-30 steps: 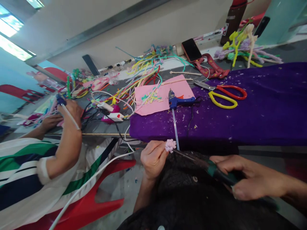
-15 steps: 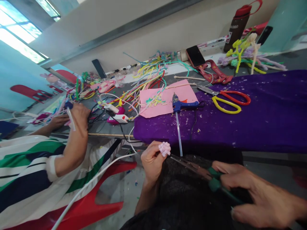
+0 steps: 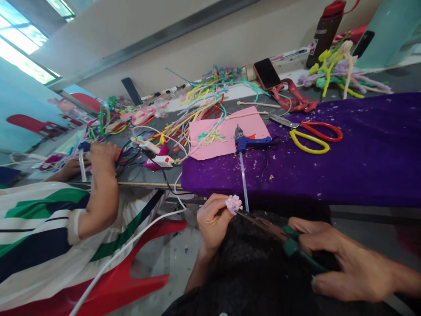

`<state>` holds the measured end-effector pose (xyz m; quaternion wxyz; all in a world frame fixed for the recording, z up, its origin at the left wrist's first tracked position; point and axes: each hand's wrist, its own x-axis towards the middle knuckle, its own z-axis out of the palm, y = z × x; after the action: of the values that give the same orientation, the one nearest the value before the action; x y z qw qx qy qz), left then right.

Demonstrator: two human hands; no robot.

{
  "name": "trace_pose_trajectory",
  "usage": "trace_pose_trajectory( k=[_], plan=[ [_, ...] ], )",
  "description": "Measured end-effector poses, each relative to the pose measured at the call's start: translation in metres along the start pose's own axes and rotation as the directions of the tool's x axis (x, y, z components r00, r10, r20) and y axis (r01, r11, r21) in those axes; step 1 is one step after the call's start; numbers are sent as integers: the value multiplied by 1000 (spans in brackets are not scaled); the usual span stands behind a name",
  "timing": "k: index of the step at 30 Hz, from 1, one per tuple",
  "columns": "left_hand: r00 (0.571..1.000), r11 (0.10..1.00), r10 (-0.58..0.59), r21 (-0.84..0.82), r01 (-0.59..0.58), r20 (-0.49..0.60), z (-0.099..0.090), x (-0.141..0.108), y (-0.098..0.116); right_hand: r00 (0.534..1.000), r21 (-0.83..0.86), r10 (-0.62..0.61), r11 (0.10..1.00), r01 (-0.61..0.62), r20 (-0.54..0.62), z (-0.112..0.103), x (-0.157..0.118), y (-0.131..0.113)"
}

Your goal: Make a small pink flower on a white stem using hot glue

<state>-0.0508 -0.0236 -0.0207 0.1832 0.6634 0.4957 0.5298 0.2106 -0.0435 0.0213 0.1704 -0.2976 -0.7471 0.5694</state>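
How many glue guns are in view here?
2. One blue glue gun lies on the pink sheet in front of the wearer; another glue gun, partly hidden, is by the co-worker's hand at the left. More may be hidden in the clutter.

We see a grey desk [image 3: 134, 175] beyond our left grip [image 3: 213, 219] and right grip [image 3: 335, 254], a purple cloth [image 3: 371, 162] covering the stretch in front of both. Straight ahead of the left grip, a pink sheet [image 3: 228, 127] lies partly on the cloth; power sockets [image 3: 162, 161] sit farther left, with coloured stems [image 3: 197, 110] beyond. Past the right grip, scissors [image 3: 297, 125] rest on the cloth, a fuzzy bundle [image 3: 349, 72] farther off.
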Motion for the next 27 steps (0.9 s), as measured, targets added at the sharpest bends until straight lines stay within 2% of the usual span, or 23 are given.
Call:
trace_pose_trajectory(
  k=[5, 8, 12, 17, 22, 24, 27],
  plan=[
    [1000, 999, 19, 29, -20, 15, 0, 0, 0, 999, 19, -19, 1000, 18, 49, 1, -2, 6],
    [999, 998, 33, 58, -33, 13, 0, -1, -1, 997, 42, 8, 999, -11, 74, -1, -4, 10],
    [997, 991, 74, 112, -75, 8, 0, -1, 0, 992, 174, 29, 984, -50, 122, -4, -1, 12],
    [991, 980, 131, 149, -130, 5, 0, -1, 2, 985, 410, 89, 901, -142, 146, -7, 1, 11],
    [991, 976, 134, 173, -130, -7, 0, -1, 3, 967, 534, 160, 809, -244, 199, -9, 0, 9],
    [992, 977, 126, 173, -123, -8, 0, -1, 4, 970, 531, 146, 816, -228, 192, -9, 0, 10],
    [995, 983, 96, 159, -94, -8, 1, 0, 6, 984, 420, 88, 896, -146, 154, -8, 0, 12]
  ],
)
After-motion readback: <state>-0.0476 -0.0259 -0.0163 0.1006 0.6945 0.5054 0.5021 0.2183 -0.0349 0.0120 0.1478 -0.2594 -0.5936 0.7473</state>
